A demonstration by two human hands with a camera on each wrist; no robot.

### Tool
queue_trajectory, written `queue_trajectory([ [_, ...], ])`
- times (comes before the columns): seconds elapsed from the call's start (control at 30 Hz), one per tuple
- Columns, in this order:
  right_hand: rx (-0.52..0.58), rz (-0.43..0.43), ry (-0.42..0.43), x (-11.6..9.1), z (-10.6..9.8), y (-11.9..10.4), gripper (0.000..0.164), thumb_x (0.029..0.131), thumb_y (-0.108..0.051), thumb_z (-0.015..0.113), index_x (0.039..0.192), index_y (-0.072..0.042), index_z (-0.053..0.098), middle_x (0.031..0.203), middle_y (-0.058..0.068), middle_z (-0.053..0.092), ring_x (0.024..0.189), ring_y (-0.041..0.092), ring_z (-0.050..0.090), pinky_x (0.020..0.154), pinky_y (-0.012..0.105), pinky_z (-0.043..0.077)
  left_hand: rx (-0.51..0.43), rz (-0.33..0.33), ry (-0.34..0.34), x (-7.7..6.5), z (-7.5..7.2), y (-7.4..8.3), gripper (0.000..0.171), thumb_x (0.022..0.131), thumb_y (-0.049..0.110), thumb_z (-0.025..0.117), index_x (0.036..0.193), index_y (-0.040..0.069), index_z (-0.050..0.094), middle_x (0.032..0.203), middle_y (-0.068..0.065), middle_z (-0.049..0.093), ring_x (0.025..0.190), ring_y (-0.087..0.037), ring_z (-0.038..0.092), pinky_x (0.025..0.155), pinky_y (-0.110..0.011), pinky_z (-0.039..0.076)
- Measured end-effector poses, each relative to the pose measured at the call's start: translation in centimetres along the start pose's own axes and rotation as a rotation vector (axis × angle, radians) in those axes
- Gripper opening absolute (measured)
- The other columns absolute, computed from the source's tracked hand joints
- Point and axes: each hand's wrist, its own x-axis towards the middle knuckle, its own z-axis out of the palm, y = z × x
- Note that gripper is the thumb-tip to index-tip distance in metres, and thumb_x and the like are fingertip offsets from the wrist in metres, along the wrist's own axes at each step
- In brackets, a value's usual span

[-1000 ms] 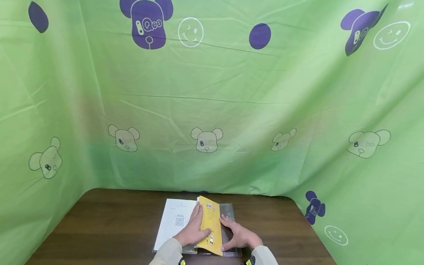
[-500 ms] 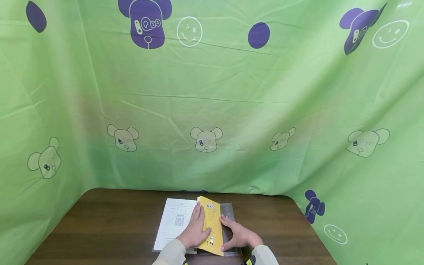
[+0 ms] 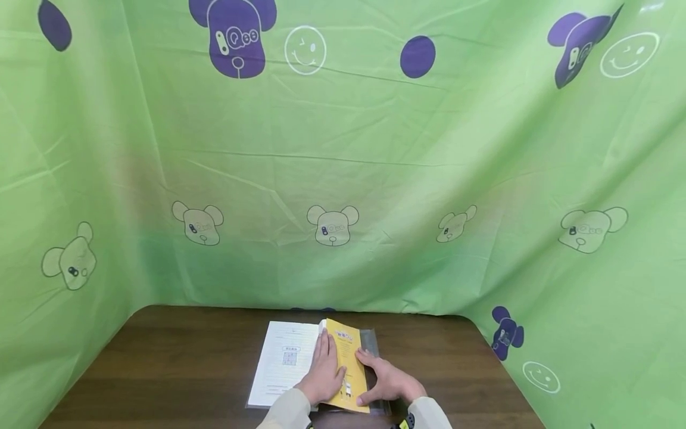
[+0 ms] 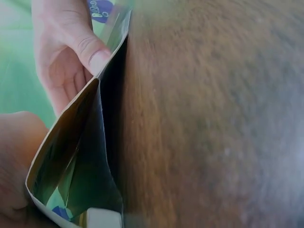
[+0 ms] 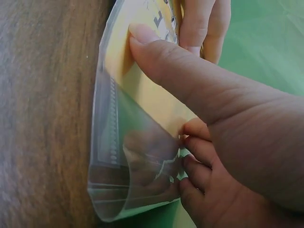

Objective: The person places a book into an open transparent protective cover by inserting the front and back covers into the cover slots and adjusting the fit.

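A book lies open with its white page (image 3: 278,357) on the left and its yellow cover (image 3: 348,363) on the right. My left hand (image 3: 323,375) rests on the yellow cover beside the spine, fingers extended. At the cover's right edge, my right hand (image 3: 388,381) holds it between thumb and curled fingers. A clear plastic book jacket (image 3: 371,339) shows beyond that edge, and its folded flap (image 5: 109,142) stands around the yellow cover in the right wrist view. The cover bows up off the jacket, leaving a gap beneath, in the left wrist view.
The book lies near the front of a dark wooden table (image 3: 177,363). Green printed cloth (image 3: 332,149) hangs behind the table and along both sides.
My left hand has slid a little to the right across the yellow cover. The cover's right edge has shifted slightly right. My right hand stays nearly in place.
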Motion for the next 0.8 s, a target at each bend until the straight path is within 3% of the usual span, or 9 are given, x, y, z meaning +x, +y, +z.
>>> queue_trajectory([
  [0.1, -0.003, -0.007, 0.006, -0.1, 0.0, -0.1, 0.102, 0.075, -0.033, 0.091, 0.153, 0.005, 0.038, 0.161, 0.023, 0.034, 0.149, 0.046, 0.029, 0.121, 0.057, 0.028, 0.024, -0.012, -0.023, -0.1, -0.4, 0.5, 0.075, 0.096, 0.016, 0.058, 0.146, -0.027, 0.021, 0.158, -0.046, 0.005, 0.150, -0.056, 0.009, 0.125, -0.059, 0.007],
  [0.3, 0.015, -0.019, -0.002, -0.2, -0.6, 0.1, 0.100, 0.076, -0.031, 0.091, 0.153, 0.006, 0.038, 0.161, 0.024, 0.035, 0.148, 0.048, 0.030, 0.121, 0.056, 0.029, 0.034, -0.029, -0.123, 0.1, -3.1, 0.5, 0.081, 0.094, 0.026, 0.064, 0.147, -0.023, 0.028, 0.160, -0.040, 0.016, 0.151, -0.051, 0.018, 0.122, -0.060, 0.021],
  [0.57, 0.043, 0.006, -0.036, -0.2, -0.7, 0.5, 0.101, 0.076, -0.032, 0.091, 0.154, 0.003, 0.037, 0.162, 0.022, 0.033, 0.149, 0.048, 0.027, 0.121, 0.058, 0.028, -0.066, 0.035, -0.348, -0.5, -7.0, -1.2, 0.089, 0.088, 0.029, 0.077, 0.149, -0.017, 0.032, 0.162, -0.035, 0.020, 0.148, -0.050, 0.028, 0.121, -0.059, 0.025],
  [0.8, 0.073, -0.036, -0.055, -0.2, -0.8, 0.9, 0.104, 0.077, -0.042, 0.088, 0.155, 0.004, 0.035, 0.162, 0.026, 0.031, 0.150, 0.048, 0.027, 0.120, 0.061, 0.028, -0.071, 0.027, -0.397, -0.6, -7.9, -1.8, 0.099, 0.082, 0.030, 0.085, 0.152, -0.014, 0.030, 0.163, -0.030, 0.022, 0.150, -0.046, 0.027, 0.122, -0.056, 0.024],
])
